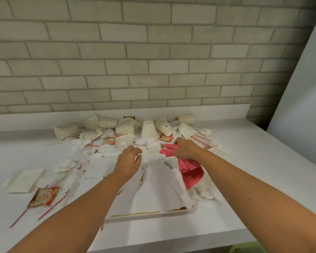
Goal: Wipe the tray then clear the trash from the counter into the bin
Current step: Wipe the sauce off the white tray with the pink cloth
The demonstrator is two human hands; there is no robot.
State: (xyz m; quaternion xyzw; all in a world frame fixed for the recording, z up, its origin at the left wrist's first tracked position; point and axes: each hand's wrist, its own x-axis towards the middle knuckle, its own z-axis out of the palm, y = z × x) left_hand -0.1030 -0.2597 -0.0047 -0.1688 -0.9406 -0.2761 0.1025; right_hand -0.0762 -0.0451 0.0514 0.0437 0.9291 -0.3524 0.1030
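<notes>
1. Work surface. I see a white counter [263, 161] that runs up to a low white upstand, with a pale brick wall [153, 52] behind it.

2. Tray. The white tray [144, 217] lies flat on the counter at near centre. Brown residue runs along the inside of its near rim, with thinner streaks further in. White tissue lies across its floor and spills over its right edge.

3. Right hand [185, 149]. It is over the far right part of the tray and grasps a pink cloth [190, 175]. One bunched end sticks out to the left past the fingers. The rest hangs down toward the near side, above the tray's right edge.

4. Left hand [129, 160]. It is over the far middle of the tray, just left of the cloth and apart from it. Its fingers are relaxed and slightly bent, and I see nothing held in it.

5. Trash, far side. Dotted paper cups [125, 128] lie tipped over in a row along the upstand. A plain white cup [149, 131] stands upside down among them. Crumpled tissue [75, 145] and small orange sachets are strewn in front of the cups.

6. Trash, left side. A folded napkin [23, 180] lies flat, well to the left of the tray. Just nearer than it is an orange sachet [44, 197] lying over red straws [18, 218]. A thin wooden stick [52, 143] lies further back.

7. Trash, right side. More crumpled tissue is piled against the tray's right edge, below the hanging cloth.
</notes>
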